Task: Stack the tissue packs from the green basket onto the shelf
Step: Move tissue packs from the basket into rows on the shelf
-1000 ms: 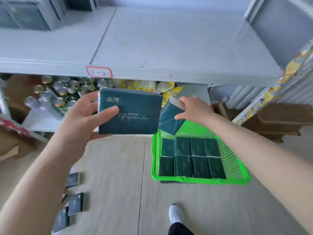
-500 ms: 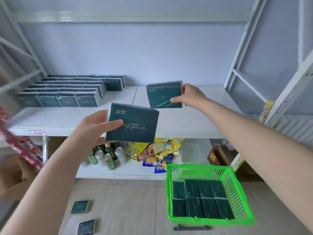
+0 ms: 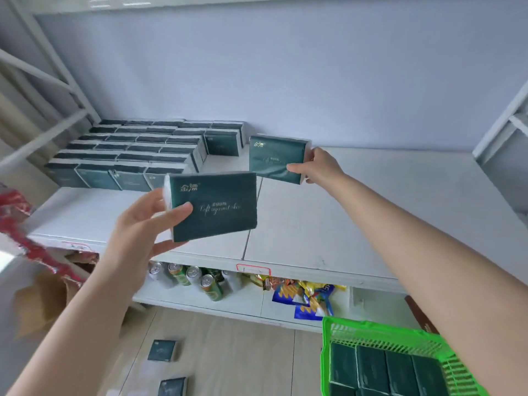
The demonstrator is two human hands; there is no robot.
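Nearest, a green plastic mesh basket [image 3: 380,328] low at right holds dark green tissue packs [image 3: 371,367]. Over the front edge of the white shelf [image 3: 300,224], the left hand [image 3: 143,221] grips a dark green rectangular tissue pack [image 3: 217,207], long axis left-right, printed face toward the camera. Farther in, the right hand [image 3: 320,167] pinches a second pack [image 3: 274,160] likewise, just right of the stacked rows [image 3: 128,164].

Shop stockroom: labelled shelf [image 3: 314,230], drink cans [image 3: 210,287].
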